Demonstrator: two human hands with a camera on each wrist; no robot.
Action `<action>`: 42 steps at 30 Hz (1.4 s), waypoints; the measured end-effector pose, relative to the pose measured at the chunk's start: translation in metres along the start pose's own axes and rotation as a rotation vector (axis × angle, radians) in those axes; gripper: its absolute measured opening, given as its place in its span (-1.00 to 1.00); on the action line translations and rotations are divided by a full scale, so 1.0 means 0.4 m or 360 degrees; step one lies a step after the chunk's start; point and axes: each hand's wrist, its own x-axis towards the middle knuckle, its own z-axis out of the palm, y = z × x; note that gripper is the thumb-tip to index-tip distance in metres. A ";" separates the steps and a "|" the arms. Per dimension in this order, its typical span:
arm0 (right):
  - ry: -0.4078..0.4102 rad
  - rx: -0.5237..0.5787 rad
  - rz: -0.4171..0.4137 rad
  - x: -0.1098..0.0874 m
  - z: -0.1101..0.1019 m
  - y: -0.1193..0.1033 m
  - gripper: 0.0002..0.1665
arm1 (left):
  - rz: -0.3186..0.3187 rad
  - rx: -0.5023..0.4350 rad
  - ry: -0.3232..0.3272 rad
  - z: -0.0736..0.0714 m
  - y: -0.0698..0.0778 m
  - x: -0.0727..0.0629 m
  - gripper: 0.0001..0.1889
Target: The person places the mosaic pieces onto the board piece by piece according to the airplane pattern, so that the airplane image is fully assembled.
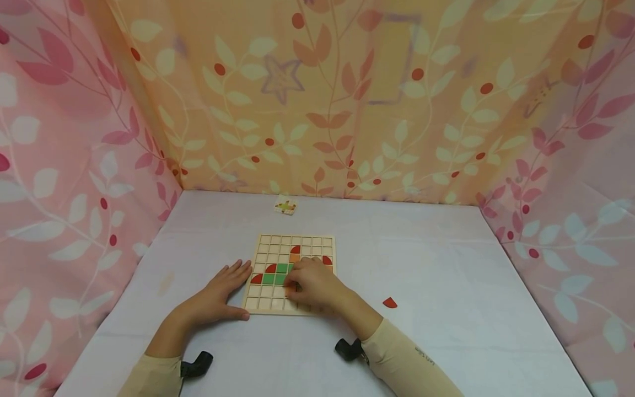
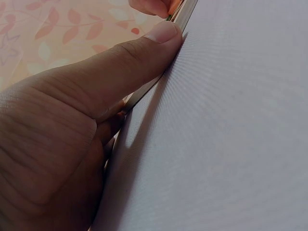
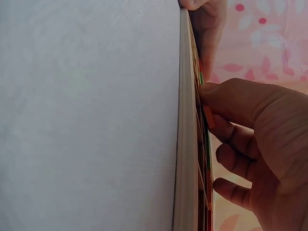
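A wooden grid board (image 1: 265,304) lies on the table in the head view. Green square tiles (image 1: 268,279), red quarter-round tiles (image 1: 270,268) and an orange tile (image 1: 295,257) sit in some of its cells. My left hand (image 1: 215,295) rests at the board's left side, fingers extended, the thumb touching the near corner. Over the board's middle, my right hand (image 1: 317,284) pinches a small orange tile (image 3: 209,117) between thumb and finger, low against the grid in the right wrist view. That hand hides several cells.
One loose red tile (image 1: 389,302) lies on the white table to the right of the board. A small patterned card (image 1: 285,206) lies near the back edge. Floral curtains (image 1: 327,99) enclose the table at the back and both sides.
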 end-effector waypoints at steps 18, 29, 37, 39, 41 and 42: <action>-0.0055 -0.0001 0.0006 -0.014 -0.054 -0.005 -0.77 | -0.0012 -0.0022 0.0007 0.002 0.000 -0.001 0.27; 0.0099 0.0036 -0.0036 -0.085 -0.203 0.039 -0.76 | -0.0014 -0.0012 0.0011 0.001 0.003 -0.001 0.27; 0.0181 -0.0024 0.0003 -0.160 -0.258 0.087 -0.74 | -0.0027 -0.0004 0.0007 0.002 0.004 -0.001 0.27; 0.0194 -0.0020 0.0020 -0.181 -0.268 0.100 -0.73 | -0.0026 -0.0012 0.0005 0.001 0.004 -0.001 0.27; 0.0204 -0.0003 0.0031 -0.202 -0.276 0.114 -0.72 | -0.0027 -0.0016 0.0004 0.000 0.004 0.000 0.27; 0.0206 0.0007 0.0040 -0.213 -0.280 0.120 -0.71 | -0.0027 -0.0019 0.0005 0.000 0.004 0.000 0.27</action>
